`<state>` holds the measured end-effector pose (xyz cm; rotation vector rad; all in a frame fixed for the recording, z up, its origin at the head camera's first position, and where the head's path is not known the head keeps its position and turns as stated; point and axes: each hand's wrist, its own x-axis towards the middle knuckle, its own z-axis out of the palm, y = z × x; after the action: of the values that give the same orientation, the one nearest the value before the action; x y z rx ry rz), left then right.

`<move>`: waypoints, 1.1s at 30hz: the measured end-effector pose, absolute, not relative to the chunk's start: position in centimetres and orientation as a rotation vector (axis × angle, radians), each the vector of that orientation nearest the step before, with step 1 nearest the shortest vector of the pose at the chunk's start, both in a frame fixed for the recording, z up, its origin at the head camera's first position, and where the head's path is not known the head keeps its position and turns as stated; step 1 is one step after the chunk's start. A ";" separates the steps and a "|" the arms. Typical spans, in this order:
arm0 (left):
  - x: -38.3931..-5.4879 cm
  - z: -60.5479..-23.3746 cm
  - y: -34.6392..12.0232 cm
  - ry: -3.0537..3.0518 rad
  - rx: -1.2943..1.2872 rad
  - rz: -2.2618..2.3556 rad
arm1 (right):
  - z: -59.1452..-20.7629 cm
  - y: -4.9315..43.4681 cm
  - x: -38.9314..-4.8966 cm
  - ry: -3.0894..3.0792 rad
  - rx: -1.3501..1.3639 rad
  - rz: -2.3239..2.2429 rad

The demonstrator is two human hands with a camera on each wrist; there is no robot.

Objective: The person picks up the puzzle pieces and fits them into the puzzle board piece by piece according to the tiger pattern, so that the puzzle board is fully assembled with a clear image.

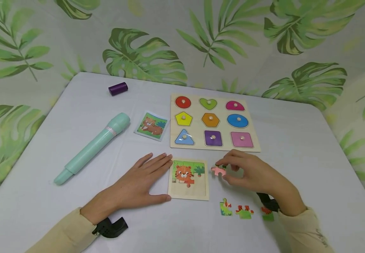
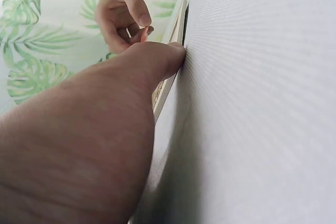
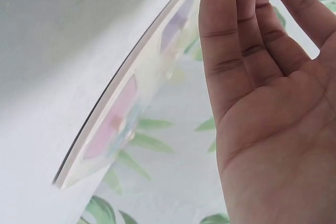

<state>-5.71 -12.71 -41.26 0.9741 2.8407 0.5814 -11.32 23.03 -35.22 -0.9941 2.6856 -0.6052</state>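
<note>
My left hand (image 1: 133,186) lies spread on the table, its fingertips and thumb touching the left edge of a small wooden puzzle tray (image 1: 189,195). Joined jigsaw pieces (image 1: 184,173) in the tray's upper part form a tiger's head and some greenery; bare wood shows below. To the right of the tray, my right hand (image 1: 252,172) pinches a pink-looking puzzle piece (image 1: 219,171) between thumb and fingers, just off the tray's edge. Past the left thumb, the left wrist view also catches that right hand (image 2: 123,9). The right wrist view shows the palm, with the piece hidden.
Loose puzzle pieces (image 1: 244,212) lie at the front right, one partly behind the right wrist strap. Behind the tray stands a knobbed shape board (image 1: 255,144), with a tiger picture card (image 1: 152,126) beside it. A mint-green tube (image 1: 90,149) and purple cylinder (image 1: 118,89) lie left.
</note>
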 end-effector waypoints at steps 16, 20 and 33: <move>-5.7 -41.2 -12.7 2.841 0.971 0.568 | -35.3 20.0 -11.5 2.601 -1.081 -0.567; -5.8 -41.2 -12.6 2.839 0.975 0.576 | -35.8 19.7 -11.3 2.589 -1.109 -0.573; -5.7 -41.4 -12.7 2.847 0.988 0.581 | -36.7 18.8 -11.1 2.532 -1.167 -0.582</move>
<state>-5.69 -12.71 -41.39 0.9880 2.8471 0.5810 -11.14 18.80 -36.71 -1.1670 2.5322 -0.5824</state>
